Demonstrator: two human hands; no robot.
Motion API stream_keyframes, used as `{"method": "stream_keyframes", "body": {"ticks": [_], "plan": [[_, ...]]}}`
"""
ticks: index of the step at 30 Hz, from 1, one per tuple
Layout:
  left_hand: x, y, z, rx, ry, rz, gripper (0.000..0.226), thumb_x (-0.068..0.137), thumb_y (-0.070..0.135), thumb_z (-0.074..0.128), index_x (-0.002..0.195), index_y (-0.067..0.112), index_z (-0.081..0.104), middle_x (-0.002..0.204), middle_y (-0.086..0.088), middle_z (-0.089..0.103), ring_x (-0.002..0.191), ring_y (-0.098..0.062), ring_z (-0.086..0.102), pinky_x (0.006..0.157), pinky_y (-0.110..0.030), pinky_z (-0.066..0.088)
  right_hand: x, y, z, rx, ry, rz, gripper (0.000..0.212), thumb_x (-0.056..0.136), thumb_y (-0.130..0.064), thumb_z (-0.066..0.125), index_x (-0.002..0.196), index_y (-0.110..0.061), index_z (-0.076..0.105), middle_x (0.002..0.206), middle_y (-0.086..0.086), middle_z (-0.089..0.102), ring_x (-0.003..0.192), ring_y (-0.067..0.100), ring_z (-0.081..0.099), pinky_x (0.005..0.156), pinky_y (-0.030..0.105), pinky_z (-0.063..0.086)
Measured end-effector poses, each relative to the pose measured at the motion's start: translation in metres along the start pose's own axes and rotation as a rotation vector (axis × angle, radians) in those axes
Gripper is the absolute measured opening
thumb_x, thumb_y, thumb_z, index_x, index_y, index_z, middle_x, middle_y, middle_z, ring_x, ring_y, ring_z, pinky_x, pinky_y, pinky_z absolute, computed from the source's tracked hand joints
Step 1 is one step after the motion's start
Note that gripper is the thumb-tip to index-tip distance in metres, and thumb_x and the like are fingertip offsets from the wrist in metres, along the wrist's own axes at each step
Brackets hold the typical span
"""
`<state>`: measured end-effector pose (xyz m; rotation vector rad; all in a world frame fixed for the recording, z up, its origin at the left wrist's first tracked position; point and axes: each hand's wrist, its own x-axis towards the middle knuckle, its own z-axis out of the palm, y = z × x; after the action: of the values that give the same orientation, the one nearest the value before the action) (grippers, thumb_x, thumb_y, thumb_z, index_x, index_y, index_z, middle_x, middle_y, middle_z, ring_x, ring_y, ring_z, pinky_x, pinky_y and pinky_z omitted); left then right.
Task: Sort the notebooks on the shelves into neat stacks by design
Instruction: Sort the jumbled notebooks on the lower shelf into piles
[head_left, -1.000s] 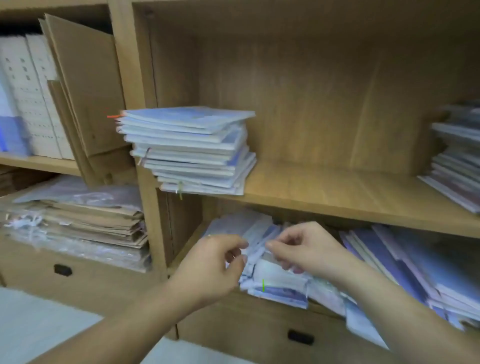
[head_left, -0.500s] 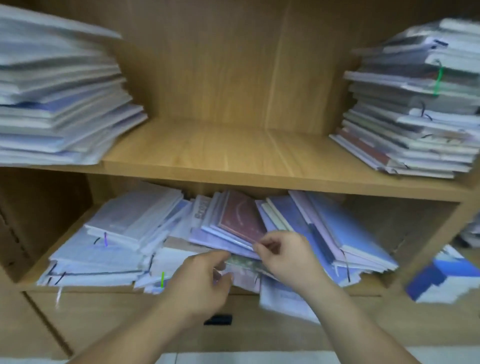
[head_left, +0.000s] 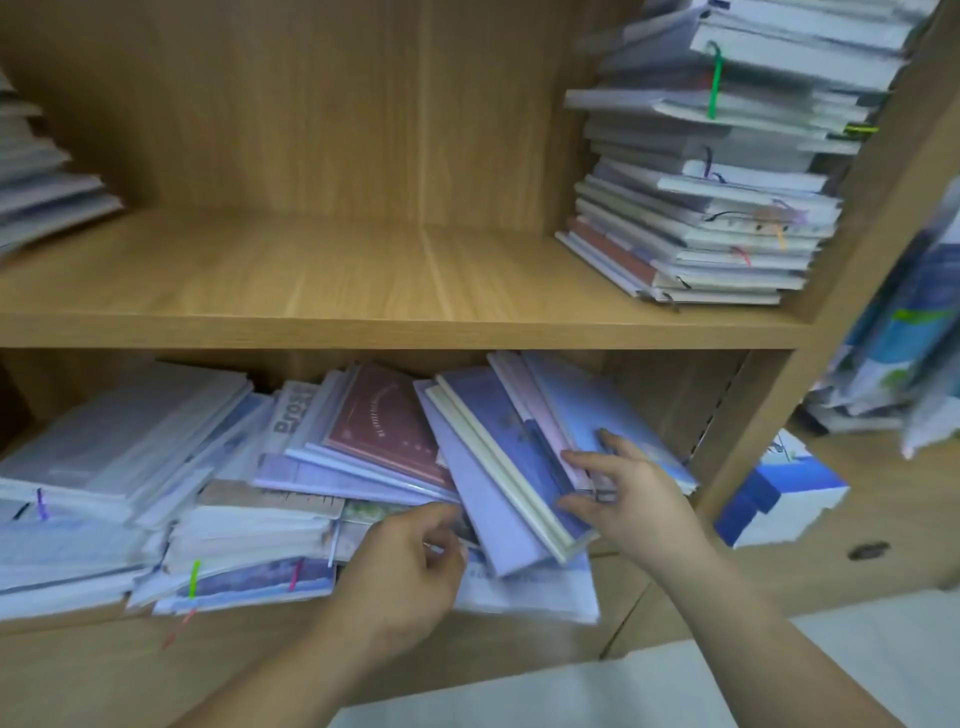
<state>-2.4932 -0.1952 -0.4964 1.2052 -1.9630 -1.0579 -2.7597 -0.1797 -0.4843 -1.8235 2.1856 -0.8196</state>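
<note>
Wood shelves (head_left: 363, 270) w/ messy notebooks (head_left: 384, 421), pale floor (head_left: 857, 649) below.

Two hands are reaching in: one left hand (head_left: 405, 577) and one right hand (head_left: 628, 493). Two shelf boards are showing in this bay, the upper shelf (head_left: 363, 270) and the lower shelf (head_left: 52, 623). Two stacks of notebooks are sitting on the upper shelf, the right stack (head_left: 717, 171) and the left stack (head_left: 41, 182), which the frame edge is cutting off. One loose heap (head_left: 311, 483) is lying along the lower shelf; its notebooks are overlapping too much to count. Among them one maroon notebook (head_left: 384, 421) is showing. Two bright green ribbons are hanging out: one upper ribbon (head_left: 716, 78) and one lower ribbon (head_left: 195, 577). One drawer knob (head_left: 868, 550) is showing at the right.
</note>
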Motion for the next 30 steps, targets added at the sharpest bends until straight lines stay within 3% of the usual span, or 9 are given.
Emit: {"method": "stream_keyframes", "body": {"ticks": [2, 5, 9, 12, 17, 21, 25, 28, 30], "plan": [[0.001, -0.002, 0.002, -0.013, 0.001, -0.016, 0.032, 0.094, 0.012, 0.061, 0.101, 0.043, 0.066, 0.091, 0.006, 0.069, 0.069, -0.025, 0.066, 0.060, -0.030, 0.051, 0.000, -0.003, 0.005, -0.140, 0.091, -0.056, 0.049, 0.088, -0.025, 0.072, 0.136, -0.029, 0.063, 0.159, 0.007, 0.040, 0.126, 0.024, 0.060, 0.091, 0.036, 0.050], [0.001, -0.002, 0.003, -0.026, 0.014, -0.031, 0.023, 0.095, 0.015, 0.062, 0.104, 0.035, 0.070, 0.092, 0.015, 0.071, 0.074, -0.022, 0.068, 0.072, -0.037, 0.056, 0.001, -0.004, 0.013, -0.316, 0.193, -0.123, 0.049, 0.090, -0.014, 0.065, 0.138, -0.022, 0.057, 0.151, 0.013, 0.046, 0.113, 0.036, 0.062, 0.072, 0.038, 0.051], [-0.005, -0.003, -0.001, -0.004, 0.006, -0.042, 0.026, 0.095, 0.020, 0.062, 0.116, 0.032, 0.070, 0.093, 0.021, 0.068, 0.073, -0.018, 0.068, 0.069, -0.030, 0.055, 0.003, -0.003, 0.019, -0.331, 0.178, -0.048, 0.060, 0.091, -0.004, 0.059, 0.144, -0.028, 0.050, 0.155, 0.016, 0.039, 0.127, 0.038, 0.053, 0.076, 0.038, 0.049], [-0.013, 0.001, -0.009, 0.009, 0.014, -0.037, 0.026, 0.095, 0.020, 0.062, 0.108, 0.042, 0.069, 0.096, 0.025, 0.065, 0.074, -0.019, 0.068, 0.071, -0.032, 0.055, 0.005, -0.005, 0.012, -0.246, 0.233, -0.088, 0.062, 0.086, 0.004, 0.057, 0.141, -0.025, 0.055, 0.143, 0.015, 0.052, 0.106, 0.040, 0.062, 0.066, 0.037, 0.045], [-0.022, 0.007, -0.011, -0.025, 0.037, -0.009, 0.017, 0.096, 0.030, 0.061, 0.097, 0.044, 0.070, 0.091, 0.019, 0.069, 0.070, -0.008, 0.067, 0.071, -0.028, 0.055, -0.016, -0.052, 0.004, -0.330, 0.321, -0.278, 0.057, 0.066, 0.008, 0.077, 0.119, -0.012, 0.070, 0.117, 0.019, 0.066, 0.081, 0.042, 0.069, 0.052, 0.036, 0.048], [-0.021, 0.027, -0.002, -0.425, 0.098, -0.199, 0.035, 0.105, 0.044, 0.049, 0.107, 0.020, 0.073, 0.097, -0.006, 0.076, 0.078, -0.011, 0.071, 0.076, -0.038, 0.061, -0.048, -0.100, 0.026, -0.316, 0.413, -0.477, 0.046, 0.069, -0.005, 0.078, 0.113, -0.017, 0.071, 0.124, 0.021, 0.067, 0.101, 0.040, 0.071, 0.073, 0.045, 0.061], [-0.017, 0.042, -0.003, -0.952, 0.018, -0.446, 0.053, 0.103, 0.056, 0.041, 0.094, 0.026, 0.084, 0.099, 0.002, 0.080, 0.080, -0.011, 0.076, 0.071, -0.032, 0.052, -0.065, -0.121, 0.052, -0.255, 0.141, -0.588, 0.039, 0.079, -0.022, 0.057, 0.118, -0.026, 0.057, 0.136, 0.014, 0.063, 0.124, 0.036, 0.062, 0.094, 0.047, 0.057], [-0.011, 0.030, -0.004, -0.856, 0.092, -0.465, 0.032, 0.095, 0.042, 0.065, 0.104, 0.015, 0.079, 0.095, -0.005, 0.080, 0.077, -0.019, 0.076, 0.061, -0.031, 0.053, -0.059, -0.114, 0.043, 0.030, -0.223, -0.382, 0.045, 0.082, -0.030, 0.073, 0.114, -0.038, 0.043, 0.118, -0.016, 0.063, 0.116, 0.015, 0.062, 0.085, 0.035, 0.053], [-0.004, 0.017, 0.002, -0.817, 0.186, -0.466, 0.026, 0.093, 0.032, 0.073, 0.110, 0.012, 0.074, 0.098, -0.004, 0.079, 0.087, -0.023, 0.077, 0.076, -0.042, 0.062, -0.055, -0.099, 0.031, 0.199, -0.263, -0.355, 0.038, 0.082, -0.040, 0.076, 0.112, -0.042, 0.052, 0.123, -0.027, 0.062, 0.119, -0.001, 0.059, 0.092, 0.027, 0.052]]}}
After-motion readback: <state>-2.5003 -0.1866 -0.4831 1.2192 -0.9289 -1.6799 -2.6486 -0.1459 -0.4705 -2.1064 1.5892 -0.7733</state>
